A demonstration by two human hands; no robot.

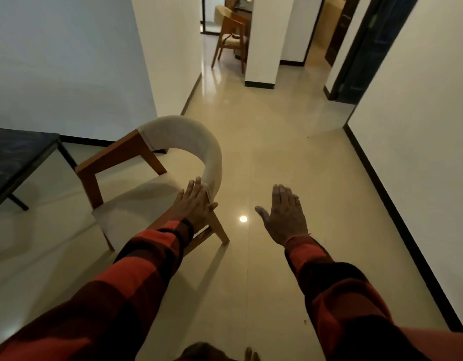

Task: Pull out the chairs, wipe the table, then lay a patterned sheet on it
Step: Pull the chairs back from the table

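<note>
Altogether two wooden chairs showed, the near chair (157, 178) with its curved cream padded back at centre left under the flat, open left hand (196, 204), the far chair (231, 39) at top centre, one dark table (14, 157) at left, and the right hand (285, 214) spread empty above glossy floor tiles (277, 142).

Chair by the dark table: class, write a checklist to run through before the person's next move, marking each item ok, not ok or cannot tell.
1. Chair pulled clear of the table: ok, a gap of floor shows between them.
2. Left hand on the chair: ok, flat against the end of the curved backrest, not gripping.
3. Right hand free: ok, open over bare floor.
4. Table wiped: cannot tell.
5. Cloth and sheet at hand: not ok, neither in view.
</note>
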